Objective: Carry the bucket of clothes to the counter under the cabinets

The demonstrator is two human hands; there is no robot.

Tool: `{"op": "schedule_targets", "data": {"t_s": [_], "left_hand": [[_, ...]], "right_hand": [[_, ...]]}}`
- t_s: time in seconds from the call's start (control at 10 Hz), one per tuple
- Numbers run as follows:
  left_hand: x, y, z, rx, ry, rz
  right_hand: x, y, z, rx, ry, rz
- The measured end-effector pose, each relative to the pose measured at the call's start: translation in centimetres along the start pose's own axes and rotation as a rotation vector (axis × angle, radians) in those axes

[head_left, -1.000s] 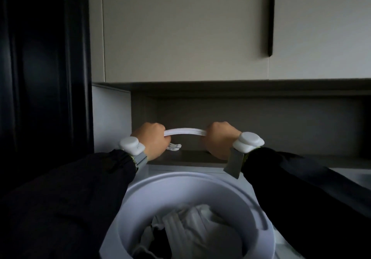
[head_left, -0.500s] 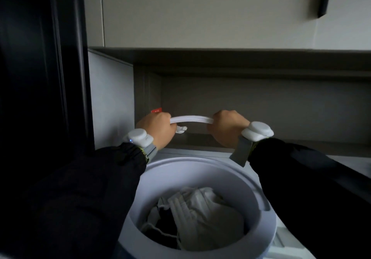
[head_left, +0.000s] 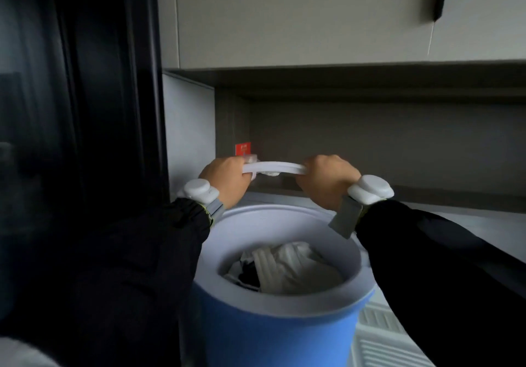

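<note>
**Bucket up at the counter, set-down to come**

I judge this to be the last stretch of the carry: the bucket point(head_left: 280, 309) hangs from my grip in front of the counter point(head_left: 455, 218), and the next move calls for lifting its base clear of the counter's front edge, pushing it forward under the cabinets point(head_left: 299, 16), and lowering it flat before I let go. Whether the base already rests on anything I cannot tell; the bottom is out of view.

To the left of my left hand point(head_left: 227, 180) stands a dark, tall panel point(head_left: 79, 139), close enough that I should keep my elbow in. My left hand is closed in a fist round the left end of the white handle point(head_left: 274, 167). Just beyond its knuckles, a small red tag point(head_left: 242, 148) sits on the back wall of the recess.

The handle arches between my two fists. The bucket hangs directly below them and nearer my body, blue outside, pale inside, with clothes point(head_left: 287, 267) heaped in the bottom, white folds over something dark.

My right hand point(head_left: 327, 181) is likewise clenched round the right end of the handle. Beyond and to the right of it the counter runs on under the cabinets, and the space there looks open enough to take the bucket.
</note>
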State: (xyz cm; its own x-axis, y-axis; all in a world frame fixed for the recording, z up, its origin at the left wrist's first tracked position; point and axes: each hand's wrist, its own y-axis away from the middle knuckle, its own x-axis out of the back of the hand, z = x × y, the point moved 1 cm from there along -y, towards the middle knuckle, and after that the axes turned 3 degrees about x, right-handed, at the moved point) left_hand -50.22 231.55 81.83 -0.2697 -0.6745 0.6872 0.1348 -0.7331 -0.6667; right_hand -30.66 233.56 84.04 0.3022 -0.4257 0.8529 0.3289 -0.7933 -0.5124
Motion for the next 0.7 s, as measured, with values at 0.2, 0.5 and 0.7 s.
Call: {"op": "schedule_targets", "data": {"t_s": [0.2, 0.5, 0.7], "left_hand": [[1.6, 5.9, 0.0, 0.109, -0.020, -0.113], [3.9, 17.0, 1.9, 0.137, -0.202, -0.435], [7.9, 20.7, 6.0, 0.059, -0.131, -0.291]], "right_hand": [[-0.5, 6.3, -1.0, 0.168, -0.019, 0.104], [-3.7, 16.8, -0.9, 0.268, -0.289, -0.147], [-0.6, 20.7, -0.7, 0.253, -0.313, -0.117]]}}
